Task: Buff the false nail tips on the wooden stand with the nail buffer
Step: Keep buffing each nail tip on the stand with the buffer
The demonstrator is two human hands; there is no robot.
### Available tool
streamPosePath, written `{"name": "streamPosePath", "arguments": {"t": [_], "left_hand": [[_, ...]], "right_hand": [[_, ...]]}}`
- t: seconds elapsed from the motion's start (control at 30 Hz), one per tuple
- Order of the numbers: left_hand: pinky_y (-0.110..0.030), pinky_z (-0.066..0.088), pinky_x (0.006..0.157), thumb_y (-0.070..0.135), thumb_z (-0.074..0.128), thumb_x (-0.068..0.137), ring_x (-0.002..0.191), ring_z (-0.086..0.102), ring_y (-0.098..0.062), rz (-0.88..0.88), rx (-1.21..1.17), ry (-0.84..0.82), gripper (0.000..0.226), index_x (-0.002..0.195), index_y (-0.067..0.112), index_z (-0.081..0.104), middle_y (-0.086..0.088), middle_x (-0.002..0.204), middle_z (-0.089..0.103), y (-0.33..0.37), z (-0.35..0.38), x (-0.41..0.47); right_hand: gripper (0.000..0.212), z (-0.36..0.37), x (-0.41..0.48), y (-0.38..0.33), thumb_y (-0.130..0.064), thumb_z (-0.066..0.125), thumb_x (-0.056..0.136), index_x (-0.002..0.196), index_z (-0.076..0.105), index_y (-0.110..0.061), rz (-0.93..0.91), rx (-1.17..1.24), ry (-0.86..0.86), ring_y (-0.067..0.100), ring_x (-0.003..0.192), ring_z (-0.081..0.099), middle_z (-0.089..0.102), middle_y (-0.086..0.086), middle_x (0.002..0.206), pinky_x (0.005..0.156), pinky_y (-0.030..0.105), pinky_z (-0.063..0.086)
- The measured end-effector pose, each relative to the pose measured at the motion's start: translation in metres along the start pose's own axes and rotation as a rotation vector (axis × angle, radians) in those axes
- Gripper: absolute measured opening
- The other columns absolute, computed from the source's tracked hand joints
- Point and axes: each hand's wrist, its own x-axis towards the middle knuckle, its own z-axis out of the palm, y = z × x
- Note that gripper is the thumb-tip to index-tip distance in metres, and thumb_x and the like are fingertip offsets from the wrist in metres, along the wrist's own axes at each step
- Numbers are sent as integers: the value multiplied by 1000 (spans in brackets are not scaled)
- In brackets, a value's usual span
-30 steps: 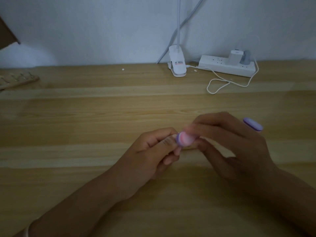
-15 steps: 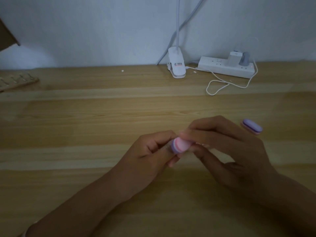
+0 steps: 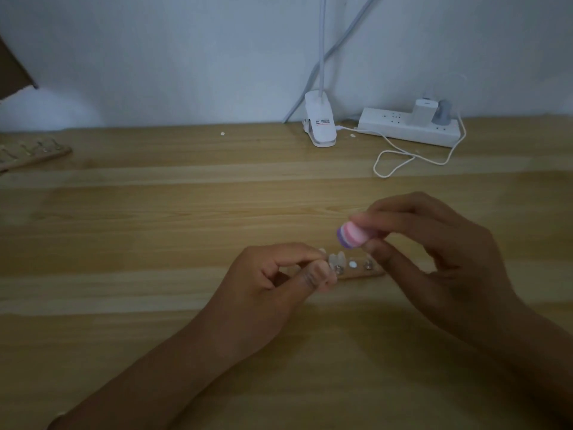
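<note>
A small wooden stand (image 3: 359, 275) lies flat on the table between my hands, with clear false nail tips (image 3: 336, 260) and metal studs on it. My left hand (image 3: 279, 280) pinches the stand's left end, thumb in front and fingers curled over it. My right hand (image 3: 434, 249) grips a pink and purple nail buffer (image 3: 352, 234), with its striped end raised a little above the stand and apart from the nail tips. The rest of the buffer is hidden inside my fingers.
A second wooden stand (image 3: 34, 153) with metal clips lies at the far left. At the back stand a white clip lamp base (image 3: 321, 125) and a white power strip (image 3: 409, 127) with a looping cable (image 3: 400, 159). The wooden table (image 3: 155, 228) spreads around.
My right hand has lifted the buffer up and to the right, off the nail tips. The stand and its studs now show between my hands. My left hand keeps its pinch.
</note>
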Motion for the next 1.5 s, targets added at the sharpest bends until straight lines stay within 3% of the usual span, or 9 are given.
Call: {"name": "streamPosePath", "arguments": {"t": [0.17,0.33,0.47,0.63,0.77,1.07,1.23,1.4,1.5], "left_hand": [[-8,35,57,30,62,88,66,55,3,42,127,48,13,86,26,74,13,73,63,0,1,0],[-12,38,60,36,65,88,68,58,-3,129,228,76,9,90,32,72,9,76,64,-1,1,-1],[-16,40,58,29,65,88,65,57,-9,158,393,151,13,87,22,76,5,72,64,-3,3,-2],[-15,44,58,40,61,89,67,59,1,220,381,136,23,91,22,75,4,78,68,-2,1,-2],[-7,35,54,21,70,83,55,51,5,177,369,182,13,94,22,77,8,76,67,-3,1,0],[-7,32,54,24,70,84,54,48,6,145,307,151,9,86,20,78,7,75,65,-4,1,-1],[-15,44,59,32,63,81,66,58,2,163,277,130,14,86,27,76,8,79,67,-6,0,0],[-7,32,54,23,71,83,53,47,6,141,324,155,9,85,20,79,7,75,65,-4,2,0],[-7,38,58,18,69,82,60,54,7,146,274,131,13,88,27,76,7,78,68,-3,1,-1]], "right_hand": [[19,5,-2,-6,-5,67,91,108,74,-8,-131,-91,-46,2,97,59,68,5,102,93,1,30],[24,11,-7,-11,-8,61,94,116,71,-9,-143,-17,-91,15,97,65,67,7,107,89,17,45],[19,3,-1,-5,-5,69,90,107,76,-7,-103,-141,-108,8,94,62,69,6,102,92,3,33],[24,14,-10,-16,-13,59,96,113,74,-21,-106,128,-195,-7,98,60,65,-6,112,84,13,48],[22,11,-7,-10,-8,61,95,114,73,-8,-147,17,-150,15,98,65,68,7,109,84,27,51],[21,2,1,-12,-9,60,93,108,73,-7,-114,-185,-42,11,95,61,68,8,103,94,7,34],[20,12,-8,-18,-51,54,101,97,72,-42,-90,57,-196,-1,92,65,69,-20,100,82,10,48],[22,3,-2,-9,-10,61,96,113,74,-16,-38,-113,-182,9,98,62,67,2,109,93,8,36],[19,12,-12,-14,-48,58,99,105,74,-38,-123,36,-243,6,100,66,67,-20,109,86,14,49]]}}
